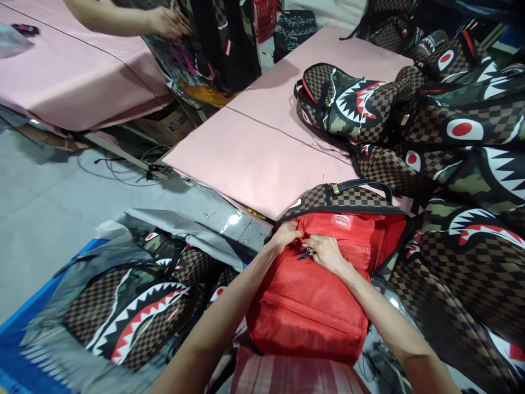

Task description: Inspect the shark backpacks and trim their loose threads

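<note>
A checkered backpack (361,198) lies open in front of me, its red lining (315,284) spread towards my lap. My left hand (288,232) is closed at the lining's left edge, pinching the red fabric. Close beside it, my right hand (324,250) is closed around small dark thread snips (305,253), whose blades point left. The right fingertips are also at the red fabric near the left hand, and exactly what they touch is hidden. A sewn label (341,220) shows on the lining above the right hand.
Several shark-mouth backpacks (463,126) are piled along the right of the pink table (246,148). At lower left, a blue crate (24,328) lined with grey plastic holds more backpacks (139,312). Across the table, a co-worker's hand (170,22) is at a dark backpack (229,44).
</note>
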Available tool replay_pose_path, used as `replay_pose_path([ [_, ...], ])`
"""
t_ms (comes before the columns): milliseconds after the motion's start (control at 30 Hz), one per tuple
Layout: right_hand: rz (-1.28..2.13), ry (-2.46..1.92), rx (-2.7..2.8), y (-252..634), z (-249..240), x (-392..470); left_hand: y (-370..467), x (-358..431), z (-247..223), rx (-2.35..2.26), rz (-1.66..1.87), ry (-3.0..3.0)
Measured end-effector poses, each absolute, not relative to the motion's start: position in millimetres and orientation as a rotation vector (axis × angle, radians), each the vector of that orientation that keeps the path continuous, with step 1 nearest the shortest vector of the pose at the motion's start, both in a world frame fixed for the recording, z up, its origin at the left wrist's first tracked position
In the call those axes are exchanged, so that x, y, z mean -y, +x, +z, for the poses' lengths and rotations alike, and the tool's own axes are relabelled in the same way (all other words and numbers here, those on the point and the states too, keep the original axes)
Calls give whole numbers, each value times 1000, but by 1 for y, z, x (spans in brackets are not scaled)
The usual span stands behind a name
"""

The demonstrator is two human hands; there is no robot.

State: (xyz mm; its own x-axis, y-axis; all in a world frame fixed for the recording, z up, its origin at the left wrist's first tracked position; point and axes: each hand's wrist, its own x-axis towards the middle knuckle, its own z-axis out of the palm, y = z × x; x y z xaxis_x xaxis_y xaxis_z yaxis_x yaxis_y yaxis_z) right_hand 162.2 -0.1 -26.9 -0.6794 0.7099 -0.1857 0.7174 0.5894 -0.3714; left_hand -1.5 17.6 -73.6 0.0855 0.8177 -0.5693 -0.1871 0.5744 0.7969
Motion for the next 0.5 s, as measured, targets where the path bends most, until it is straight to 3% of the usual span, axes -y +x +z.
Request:
replay_pose_path([
  [233, -903, 1592, -2683, 156, -42, -28, -10, -14, -83, -1190, 857, 562],
  [500, -738, 1748, -2432, 126, -46, -52, -10, -14, -91, -1124, 886, 551],
])
